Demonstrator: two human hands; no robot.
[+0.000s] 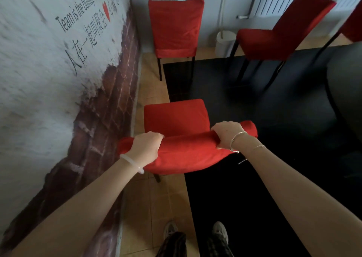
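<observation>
red cloth hides the frame of the near chair (176,117), so only one dark leg shows beneath it, and the fingertips of both hands are out of sight over the far side of its top edge. a fourth chair (352,27) is cut by the right border to a red sliver, the dark table (346,84) below it is cut off too, and the lettering on the wall (39,80) is blurred in places. counted: four red chairs, namely the near chair, a back chair (176,25) facing this way, a side chair (274,39) and the sliver; one white bin (223,45) between the back chair and the side chair; two shoes (170,230); one white bangle (133,163) on the left wrist and two thin bracelets (238,139) on the right. the near chair stands just beside the wall at the edge of the black mat (274,109), its seat pointing away from the person. the left hand (146,145) grips the left part of its top edge with fingers curled over, the right hand (228,134) grips near the right corner the same way, and a stretch of red cloth lies between them
</observation>
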